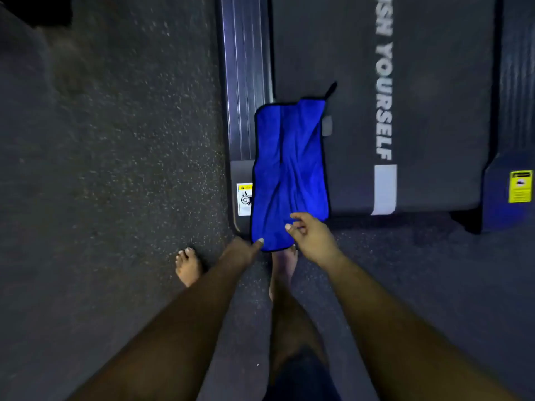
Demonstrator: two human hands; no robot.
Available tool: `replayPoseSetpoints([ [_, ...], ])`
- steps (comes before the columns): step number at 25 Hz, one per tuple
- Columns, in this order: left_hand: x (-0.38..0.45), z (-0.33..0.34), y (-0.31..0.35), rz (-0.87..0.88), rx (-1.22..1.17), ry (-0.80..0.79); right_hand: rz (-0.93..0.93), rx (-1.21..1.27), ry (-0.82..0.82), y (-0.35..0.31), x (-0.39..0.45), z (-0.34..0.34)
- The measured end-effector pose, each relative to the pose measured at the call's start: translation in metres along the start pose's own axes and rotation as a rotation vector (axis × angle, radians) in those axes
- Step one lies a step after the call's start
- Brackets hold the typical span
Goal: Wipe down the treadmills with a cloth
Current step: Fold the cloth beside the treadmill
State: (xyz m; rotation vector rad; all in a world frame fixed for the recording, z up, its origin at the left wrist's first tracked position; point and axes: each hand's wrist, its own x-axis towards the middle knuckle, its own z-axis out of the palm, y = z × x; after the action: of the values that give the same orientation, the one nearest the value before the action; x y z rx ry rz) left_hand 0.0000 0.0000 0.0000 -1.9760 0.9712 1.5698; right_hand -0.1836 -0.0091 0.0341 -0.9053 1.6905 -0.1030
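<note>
A blue cloth with a dark hem lies spread over the rear left corner of the treadmill, across its silver side rail and the black belt. The cloth's near end sticks out past the treadmill's end, above the floor. My left hand pinches the near left corner of the cloth with its thumb on top. My right hand grips the near edge a little further right, its fingertips on the fabric.
The belt carries white lettering and a white stripe. Yellow warning stickers sit on the rear end caps. Speckled dark rubber floor lies to the left. My bare feet stand just behind the treadmill.
</note>
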Motion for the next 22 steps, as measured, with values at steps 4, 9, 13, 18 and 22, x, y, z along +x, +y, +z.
replayPoseSetpoints([
  [4,0.035,0.026,0.003,-0.189,-0.332,-0.004,0.006,-0.028,-0.034,0.005,0.018,0.026],
  [9,0.007,0.012,0.01,0.036,-0.256,0.166,-0.132,-0.183,-0.038,-0.012,-0.003,0.009],
  [13,-0.09,-0.047,0.024,0.56,-0.138,0.21,-0.582,-0.61,-0.04,-0.076,-0.051,-0.029],
  [18,-0.239,-0.17,0.024,0.805,0.002,0.161,-0.726,-0.686,-0.151,-0.198,-0.142,-0.069],
  [22,-0.355,-0.256,-0.002,0.989,-0.036,0.341,-0.808,-0.579,-0.073,-0.293,-0.228,-0.072],
])
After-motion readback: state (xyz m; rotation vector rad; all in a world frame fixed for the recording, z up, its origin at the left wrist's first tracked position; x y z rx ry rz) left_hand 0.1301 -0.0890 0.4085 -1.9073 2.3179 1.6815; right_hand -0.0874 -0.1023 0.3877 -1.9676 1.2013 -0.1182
